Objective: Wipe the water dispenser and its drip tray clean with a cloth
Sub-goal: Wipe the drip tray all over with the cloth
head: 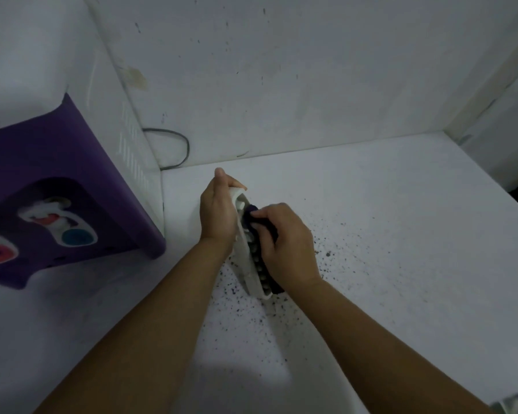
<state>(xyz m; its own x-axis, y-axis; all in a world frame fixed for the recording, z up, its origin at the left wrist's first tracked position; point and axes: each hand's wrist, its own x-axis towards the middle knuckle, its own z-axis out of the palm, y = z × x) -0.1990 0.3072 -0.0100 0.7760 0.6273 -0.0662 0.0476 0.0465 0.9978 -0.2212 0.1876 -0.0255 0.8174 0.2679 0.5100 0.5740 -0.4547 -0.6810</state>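
Tray (247, 258) off the dispenser (57, 186), tilted on edge on desk (386, 234) right of it. Left hand (217, 216) grips tray; right hand (284, 249) fingers clench dark cloth (250, 213), scrubbing. Specks beside tray; dispenser wipe looks pending.

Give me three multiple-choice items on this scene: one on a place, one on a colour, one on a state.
1. Where is the dispenser?
A. left of the hands
B. right of the hands
C. behind the wall

2. What colour is the cloth?
A. yellow
B. dark purple
C. orange

3. How is the drip tray held?
A. flat on the counter
B. inside the dispenser
C. tilted on edge in the left hand

Answers: 1 A, the purple-fronted dispenser stands at the left edge. 2 B, dark cloth shows under the right hand. 3 C, the left hand grips its top end while its lower end meets the speckled counter.
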